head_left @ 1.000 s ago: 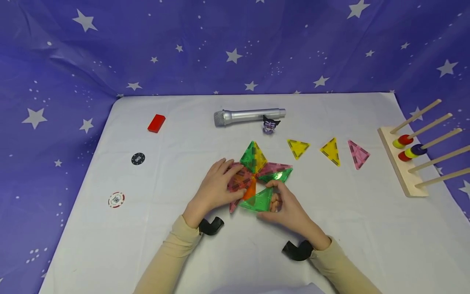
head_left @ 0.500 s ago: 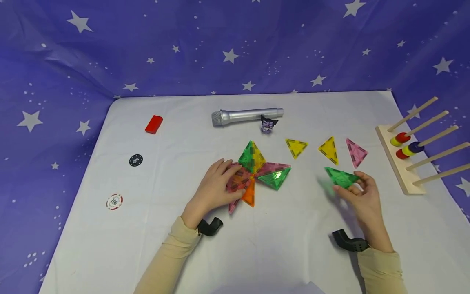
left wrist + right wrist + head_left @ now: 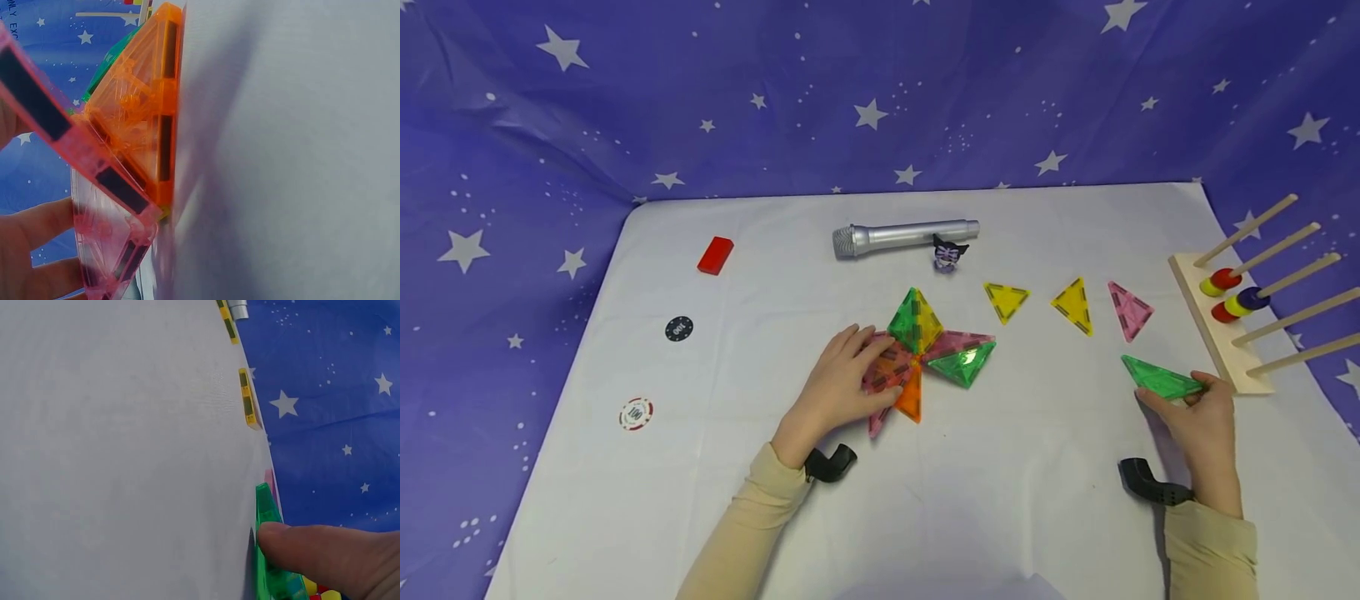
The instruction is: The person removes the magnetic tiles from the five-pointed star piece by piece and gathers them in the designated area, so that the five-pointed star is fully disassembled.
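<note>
Taking the tile cluster [image 3: 917,361] as datum, I find the left hand [image 3: 841,383] on its left side, fingers bent over the pink petals, thumb on the near side. How firm that hold is, I cannot tell. The right hand [image 3: 1206,429], well right of the cluster, pinches a green piece [image 3: 1159,379] between thumb and fingers. Whether the piece touches the table [image 3: 1015,500] I cannot confirm.

Step in hand, in my judgement: the cluster is steadied while the green piece is handled apart from it. Whether it is being removed or returned, these views do not settle. I assess the next move as calling for a level, controlled placement of the piece, with little force from the left hand, as the petals look liable to shift.

Clearances: far right of the cluster, the peg rack [image 3: 1225,354] stands near the right fingers and is the chief obstruction. Right of the cluster and farther back lie a yellow tile [image 3: 1006,301], a second yellow tile [image 3: 1074,306] and a pink tile [image 3: 1130,312]. Behind it, a toy figure [image 3: 947,254] and a microphone [image 3: 913,237] precede the back edge. Directly right and on the near side, I note ample bare surface.
</note>
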`<state>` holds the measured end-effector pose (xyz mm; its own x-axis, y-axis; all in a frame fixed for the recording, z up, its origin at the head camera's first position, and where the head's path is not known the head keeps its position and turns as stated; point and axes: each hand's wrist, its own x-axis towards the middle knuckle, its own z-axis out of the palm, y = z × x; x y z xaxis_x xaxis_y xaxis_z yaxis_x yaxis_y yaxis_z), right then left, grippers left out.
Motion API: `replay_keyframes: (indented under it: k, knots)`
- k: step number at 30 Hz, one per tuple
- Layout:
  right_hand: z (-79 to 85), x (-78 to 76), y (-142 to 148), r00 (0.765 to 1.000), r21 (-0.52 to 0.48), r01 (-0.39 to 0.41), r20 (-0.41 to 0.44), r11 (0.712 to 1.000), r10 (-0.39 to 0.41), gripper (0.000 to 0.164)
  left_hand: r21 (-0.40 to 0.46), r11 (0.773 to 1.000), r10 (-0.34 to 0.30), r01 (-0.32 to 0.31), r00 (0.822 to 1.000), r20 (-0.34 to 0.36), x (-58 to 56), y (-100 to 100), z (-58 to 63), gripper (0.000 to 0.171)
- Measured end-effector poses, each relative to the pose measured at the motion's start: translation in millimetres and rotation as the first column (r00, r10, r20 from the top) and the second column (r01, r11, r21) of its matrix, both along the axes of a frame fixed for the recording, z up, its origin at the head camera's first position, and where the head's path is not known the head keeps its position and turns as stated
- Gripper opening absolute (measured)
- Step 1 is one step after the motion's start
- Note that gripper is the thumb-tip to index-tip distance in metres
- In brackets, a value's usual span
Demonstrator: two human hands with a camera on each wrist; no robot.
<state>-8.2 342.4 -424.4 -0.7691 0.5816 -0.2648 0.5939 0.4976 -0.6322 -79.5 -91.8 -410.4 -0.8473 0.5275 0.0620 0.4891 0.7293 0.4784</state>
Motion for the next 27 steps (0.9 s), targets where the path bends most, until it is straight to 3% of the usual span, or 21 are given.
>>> replay_keyframes:
  k: [6,8,10,12,14,16,17,19,21,23,25,27]
  knots:
    - [5.7,-1.0,0.5,0.994,0.062,-0.076,0.084,0.995,0.07,0.09,0.002,1.0,-0.005,0.005,1.0,0.0,0.0,0.4,0.9,0.062]
    - [10.9,-0.6,-3.2,0.992,0.077,-0.113,0.072,0.991,0.108,0.088,-0.004,1.0,-0.007,0.007,1.0,0.005,-0.1,0.4,0.7,0.062]
    - [17.4,-1.5,-14.2,0.992,0.072,-0.128,-0.014,0.989,0.129,0.08,-0.009,1.0,-0.007,0.008,1.0,0.011,-0.2,0.1,0.5,0.063]
    - [22.8,-4.3,-33.6,0.974,0.05,-0.148,-0.164,0.988,0.155,0.067,-0.011,1.0,-0.007,0.007,1.0,0.013,-0.3,-0.2,0.3,0.063]
    - [21.6,-8.5,-57.7,0.909,0.016,-0.226,-0.356,0.974,0.217,0.05,-0.009,1.0,-0.005,0.005,1.0,0.011,-0.4,-0.5,0.2,0.062]
    - [21.0,-10.9,-88.1,0.812,0.011,-0.379,-0.475,0.925,0.338,0.038,-0.008,1.0,-0.003,0.003,1.0,0.011,-0.5,-0.5,-0.1,0.062]
    - [19.5,-11.6,-103.3,0.75,0.006,-0.476,-0.519,0.879,0.41,0.036,-0.007,1.0,-0.003,0.003,1.0,0.01,-0.6,-0.4,-0.4,0.062]
    - [16.8,-11.8,-133.0,0.631,-0.018,-0.656,-0.562,0.754,0.535,0.034,-0.007,1.0,-0.003,0.003,1.0,0.011,-0.7,-0.4,-0.9,0.063]
    - [17.9,-10.8,-161.8,0.559,-0.056,-0.772,-0.534,0.633,0.635,0.035,-0.006,1.0,0.0,0.0,1.0,0.009,-0.8,-0.6,-1.7,0.063]
    - [15.0,-11.2,-183.9,0.525,-0.107,-0.827,-0.499,0.552,0.69,0.036,-0.002,1.0,0.004,-0.004,1.0,0.005,-0.8,-0.7,-2.3,0.064]
    - [12.2,-12.3,-201.0,0.517,-0.141,-0.847,-0.448,0.513,0.73,0.038,0.004,1.0,0.009,-0.009,1.0,-0.001,-0.6,-0.9,-2.8,0.064]
    - [8.6,-14.3,-213.7,0.508,-0.141,-0.856,-0.408,0.497,0.759,0.038,0.006,1.0,0.013,-0.013,1.0,-0.007,-0.5,-1.2,-2.9,0.065]
